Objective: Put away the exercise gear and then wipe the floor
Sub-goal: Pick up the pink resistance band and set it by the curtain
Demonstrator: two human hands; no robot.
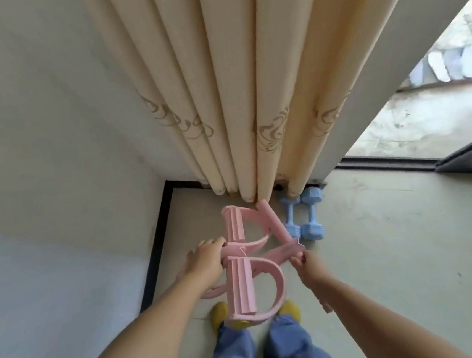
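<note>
A pink pedal puller is held at lower centre, gripped by the left hand and pinched by the right hand. Two blue dumbbells lie beside the curtain hem; bare floor is seen rightward.

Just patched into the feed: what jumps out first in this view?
The pink exercise device at centre, gripped by the left hand on its left side and pinched by the right hand at its right end. Just beyond it, two blue dumbbells lie side by side on the floor at the foot of the cream curtain.
</note>
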